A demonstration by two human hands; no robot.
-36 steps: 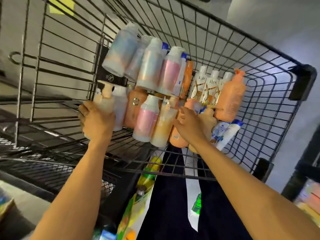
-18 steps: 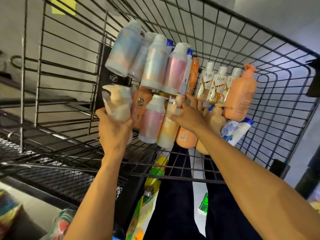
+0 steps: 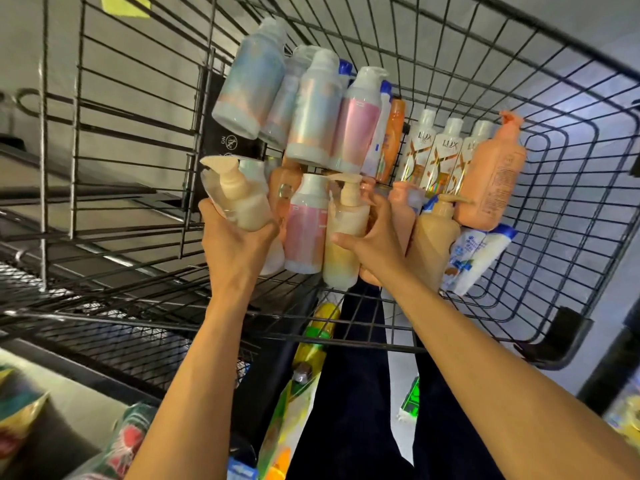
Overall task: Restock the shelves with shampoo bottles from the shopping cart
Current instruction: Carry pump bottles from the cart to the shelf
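A black wire shopping cart [image 3: 571, 258] holds several shampoo bottles lying on its floor. My left hand [image 3: 235, 244] grips a cream pump bottle [image 3: 242, 199], lifted a little above the others with its pump pointing up-left. My right hand [image 3: 377, 244] curls round a second cream pump bottle [image 3: 346, 230] in the middle of the pile, thumb on its left side. Around them lie a pink bottle [image 3: 306, 223], pastel bottles [image 3: 249, 81], three white LUX bottles [image 3: 446, 150], an orange pump bottle [image 3: 491, 181] and a tan pump bottle [image 3: 436, 244].
A white and blue tube [image 3: 478, 258] lies at the right of the pile. The cart's wire walls rise on the left and right. Below the cart are yellow-green packages [image 3: 311, 358], dark trouser legs [image 3: 353, 393] and colourful packets [image 3: 20, 417] at the lower left.
My left hand has lifted the cream pump bottle out of the pile and turned it pump-up. My right hand has shifted left and closed round the second cream bottle.
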